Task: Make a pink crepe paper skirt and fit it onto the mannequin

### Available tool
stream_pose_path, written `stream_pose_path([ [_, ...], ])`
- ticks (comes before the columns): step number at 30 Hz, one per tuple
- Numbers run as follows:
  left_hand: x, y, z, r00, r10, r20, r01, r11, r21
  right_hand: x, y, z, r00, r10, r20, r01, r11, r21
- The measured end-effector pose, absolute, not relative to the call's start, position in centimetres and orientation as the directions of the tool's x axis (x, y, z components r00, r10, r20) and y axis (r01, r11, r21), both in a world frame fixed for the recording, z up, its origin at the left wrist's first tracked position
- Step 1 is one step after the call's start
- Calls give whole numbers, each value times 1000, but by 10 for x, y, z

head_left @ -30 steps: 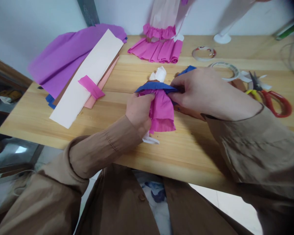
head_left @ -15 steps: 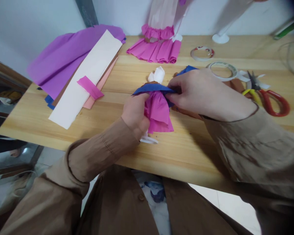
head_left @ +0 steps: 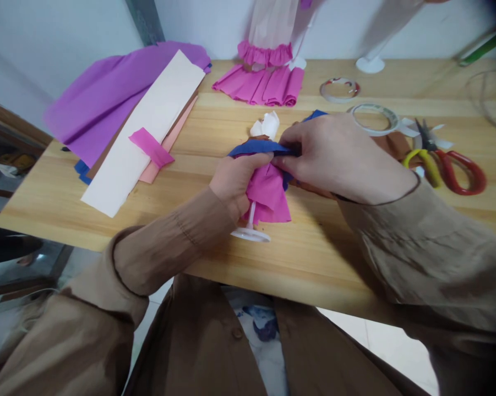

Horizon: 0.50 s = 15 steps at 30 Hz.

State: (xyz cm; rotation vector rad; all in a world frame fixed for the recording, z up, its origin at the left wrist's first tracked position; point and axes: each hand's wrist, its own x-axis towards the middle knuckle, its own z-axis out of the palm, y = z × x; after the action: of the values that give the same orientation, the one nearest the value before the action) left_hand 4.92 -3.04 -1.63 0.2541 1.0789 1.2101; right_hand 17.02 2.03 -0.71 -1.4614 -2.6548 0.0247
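A small paper figure stands on a white plastic stand, with a white paper top, a bit of brown below it and a pink crepe paper skirt. My left hand wraps round its left side, thumb pressed where the skirt meets a blue crepe paper strip. This strip runs across the figure's upper part. At its right end, my right hand pinches the blue strip between thumb and fingers. The figure's back and the fingers behind it are hidden.
Left lie purple crepe paper, a white sheet and a pink strip. Pleated pink paper is behind. At right are tape rolls, scissors and brown paper. The table's front edge is close to my body.
My left thumb has moved up and right onto the blue strip's lower edge. My right hand has shifted slightly left with the strip. More of the white stand shows below the skirt.
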Motion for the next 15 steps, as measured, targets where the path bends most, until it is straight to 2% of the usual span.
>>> stream_pose_path([
  [5,50,-20,-27,-103,862,-496,-598,345,723,173,22,-6,-566,822,65,814,570,-115],
  [9,51,-20,-32,-163,855,-492,-591,314,743,175,25,-9,-557,824,105,804,567,-180],
  [15,48,-26,-32,-109,884,-455,-584,313,749,176,27,-9,-531,830,171,782,557,-280],
])
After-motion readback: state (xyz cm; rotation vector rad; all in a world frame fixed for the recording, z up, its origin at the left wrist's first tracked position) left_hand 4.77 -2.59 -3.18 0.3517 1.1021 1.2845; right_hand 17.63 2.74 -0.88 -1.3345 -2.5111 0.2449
